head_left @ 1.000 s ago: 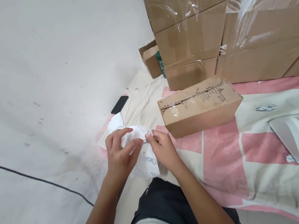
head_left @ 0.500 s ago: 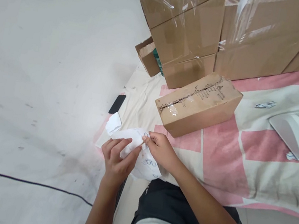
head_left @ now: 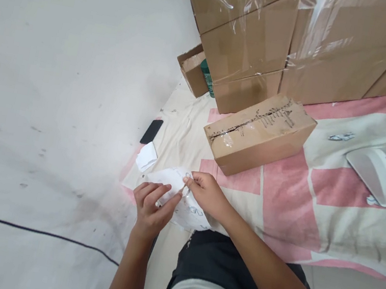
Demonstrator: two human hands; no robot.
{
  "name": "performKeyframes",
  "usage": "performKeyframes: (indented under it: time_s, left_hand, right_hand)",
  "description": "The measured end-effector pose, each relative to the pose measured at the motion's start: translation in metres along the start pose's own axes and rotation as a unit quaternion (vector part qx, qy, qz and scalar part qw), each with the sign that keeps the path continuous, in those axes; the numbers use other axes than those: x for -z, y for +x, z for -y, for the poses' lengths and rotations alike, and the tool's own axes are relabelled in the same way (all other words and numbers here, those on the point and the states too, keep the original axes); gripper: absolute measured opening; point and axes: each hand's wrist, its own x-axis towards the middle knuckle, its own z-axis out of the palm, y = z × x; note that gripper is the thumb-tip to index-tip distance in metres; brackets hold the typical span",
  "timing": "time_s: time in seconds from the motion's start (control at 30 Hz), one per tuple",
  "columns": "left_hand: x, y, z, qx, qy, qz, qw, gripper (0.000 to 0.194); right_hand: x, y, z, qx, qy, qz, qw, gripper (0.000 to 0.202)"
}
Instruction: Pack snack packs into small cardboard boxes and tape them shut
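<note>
Pink-and-cream cloth (head_left: 279, 204): your right hand (head_left: 208, 197) pinches a white sheet (head_left: 187, 217); left hand (head_left: 151, 212), grip indeterminate. Probably light, flimsy; hold near edges.

two hands (head_left: 208, 195), one phone (head_left: 151, 131), one cable (head_left: 32, 229)

Nothing is legible; print on the green item (head_left: 208, 77) is tiny.
</note>
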Motion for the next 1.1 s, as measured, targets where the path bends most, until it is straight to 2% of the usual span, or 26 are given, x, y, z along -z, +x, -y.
performKeyframes:
  time_s: [0.67, 0.77, 0.93, 1.1]
  left_hand:
    - [0.012, -0.027, 0.001, 0.014, -0.032, -0.013, 0.999, 0.034]
    - [0.013, -0.030, -0.002, 0.019, -0.049, -0.018, 0.998, 0.033]
    - [0.015, -0.036, -0.004, 0.047, -0.069, -0.034, 0.996, 0.031]
    - [0.014, -0.045, -0.001, 0.056, -0.079, -0.019, 0.995, 0.029]
  right_hand:
    - [-0.017, -0.005, -0.005, -0.046, -0.003, 0.024, 0.999, 0.037]
    - [-0.014, 0.000, -0.009, -0.038, -0.010, 0.000, 0.999, 0.037]
    - [-0.007, 0.007, -0.014, -0.021, -0.018, -0.073, 0.997, 0.040]
    - [-0.010, 0.012, -0.021, -0.035, -0.033, -0.108, 0.993, 0.040]
